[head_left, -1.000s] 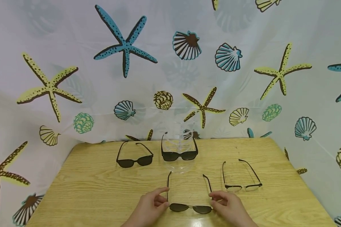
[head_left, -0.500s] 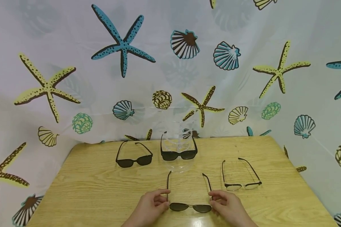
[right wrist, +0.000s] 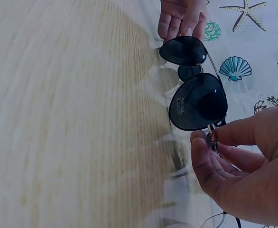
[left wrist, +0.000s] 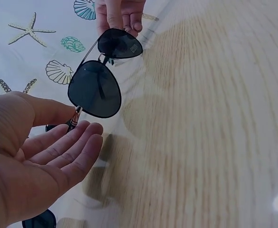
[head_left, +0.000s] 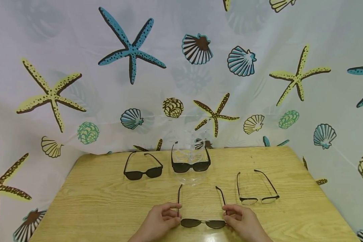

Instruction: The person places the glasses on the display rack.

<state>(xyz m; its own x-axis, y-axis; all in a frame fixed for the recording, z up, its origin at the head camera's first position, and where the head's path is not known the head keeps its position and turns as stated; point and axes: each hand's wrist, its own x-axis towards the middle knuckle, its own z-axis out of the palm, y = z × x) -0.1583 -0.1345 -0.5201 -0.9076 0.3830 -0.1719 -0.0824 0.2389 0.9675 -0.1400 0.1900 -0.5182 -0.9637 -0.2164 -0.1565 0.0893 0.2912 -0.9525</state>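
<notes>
Both hands hold a pair of dark-lensed aviator sunglasses [head_left: 190,223] at the front of the table, lenses toward the person and temples unfolded away. The left hand [head_left: 161,220] pinches the left temple near its hinge; in the left wrist view its thumb and fingers [left wrist: 89,130] meet at that hinge. The right hand [head_left: 243,220] pinches the other temple near its hinge, also plain in the right wrist view, where small print shows on one lens [right wrist: 198,102]. Just beyond the temple tips, a clear stand [head_left: 192,181] carries black sunglasses [head_left: 190,167].
Another pair of black sunglasses [head_left: 143,173] lies with temples unfolded to the left of the stand. Clear-lensed eyeglasses [head_left: 259,200] with dark brows lie at the right on the wooden table [head_left: 103,201]. A curtain [head_left: 169,84] printed with starfish and shells hangs behind.
Both hands keep their grip on the aviator sunglasses, with hardly any movement. The whole view shifts slightly up and then down again.
</notes>
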